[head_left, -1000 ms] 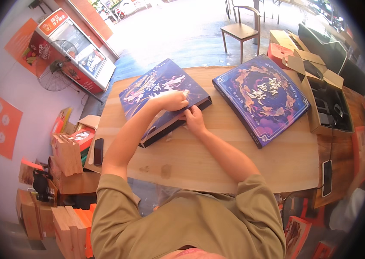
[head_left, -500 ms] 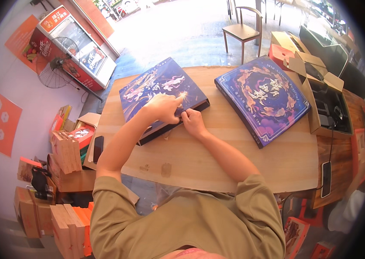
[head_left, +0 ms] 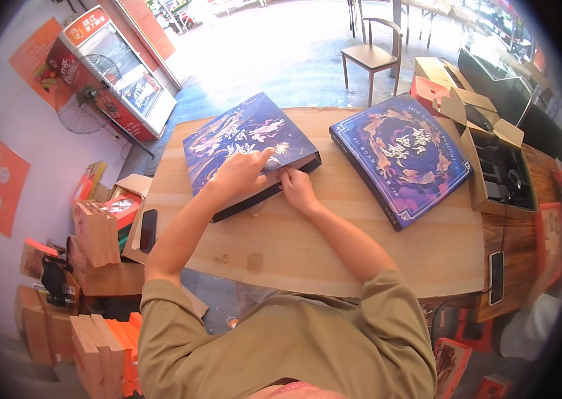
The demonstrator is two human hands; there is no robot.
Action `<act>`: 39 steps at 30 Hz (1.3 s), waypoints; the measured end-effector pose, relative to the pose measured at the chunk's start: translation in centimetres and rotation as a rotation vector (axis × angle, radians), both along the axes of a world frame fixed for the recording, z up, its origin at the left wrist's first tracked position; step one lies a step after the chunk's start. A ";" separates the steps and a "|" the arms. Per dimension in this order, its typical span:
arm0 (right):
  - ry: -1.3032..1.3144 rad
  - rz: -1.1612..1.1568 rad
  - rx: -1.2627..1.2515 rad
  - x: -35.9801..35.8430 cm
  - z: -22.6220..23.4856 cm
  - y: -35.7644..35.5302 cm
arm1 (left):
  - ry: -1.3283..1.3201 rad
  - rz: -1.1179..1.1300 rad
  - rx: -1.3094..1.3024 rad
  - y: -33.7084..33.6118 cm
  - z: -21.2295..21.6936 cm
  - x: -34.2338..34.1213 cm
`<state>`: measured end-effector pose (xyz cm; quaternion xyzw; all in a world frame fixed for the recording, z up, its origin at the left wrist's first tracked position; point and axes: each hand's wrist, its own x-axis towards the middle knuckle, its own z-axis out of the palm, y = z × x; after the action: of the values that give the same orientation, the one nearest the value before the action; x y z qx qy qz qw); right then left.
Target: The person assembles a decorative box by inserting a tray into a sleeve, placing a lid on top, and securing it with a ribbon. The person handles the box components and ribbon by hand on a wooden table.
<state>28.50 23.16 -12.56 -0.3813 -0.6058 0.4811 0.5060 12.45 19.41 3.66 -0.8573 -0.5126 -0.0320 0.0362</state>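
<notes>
A dark blue gift box (head_left: pixel 259 124) with gold and pink pictures lies on the left half of the table. My left hand (head_left: pixel 241 174) rests over its near side, forefinger stretched across the top and thumb apart; some fingers are hidden beneath. Beside it, my right hand (head_left: pixel 299 189) is closed at the near edge of the same box, fingers curled and thumb against the side. A second flat gift box (head_left: pixel 406 159), blue and purple with a ring of pink figures, lies to the right, apart from both hands.
Light wooden table (head_left: pixel 334 253) in front of me. At its right, an open carton (head_left: pixel 501 174) holds dark items, near a phone (head_left: pixel 496 278) on a cable. Another phone (head_left: pixel 148 229) lies at the left edge. Cartons (head_left: pixel 98 233) stack at left; a chair (head_left: pixel 372 56) stands beyond.
My left hand has drawn back slightly to the left, and its forefinger now stretches out over the box top. My right hand keeps its place at the box edge.
</notes>
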 end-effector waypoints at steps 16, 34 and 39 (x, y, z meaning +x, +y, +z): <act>-0.203 -0.025 0.047 0.6 0.4 0.4 | -0.121 -0.010 -0.137 -0.1 -1.7 -3.7; -0.247 -0.036 0.229 -0.2 -1.2 0.3 | -0.719 0.020 -0.272 -0.1 6.3 -13.7; -0.281 -0.042 0.178 0.8 -0.7 0.3 | -0.605 0.057 -0.038 -5.2 -0.7 -10.9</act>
<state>29.27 23.46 -13.29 -0.4112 -0.7026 0.3569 0.4581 1.54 14.24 3.00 -0.7946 -0.5245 -0.2754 -0.1333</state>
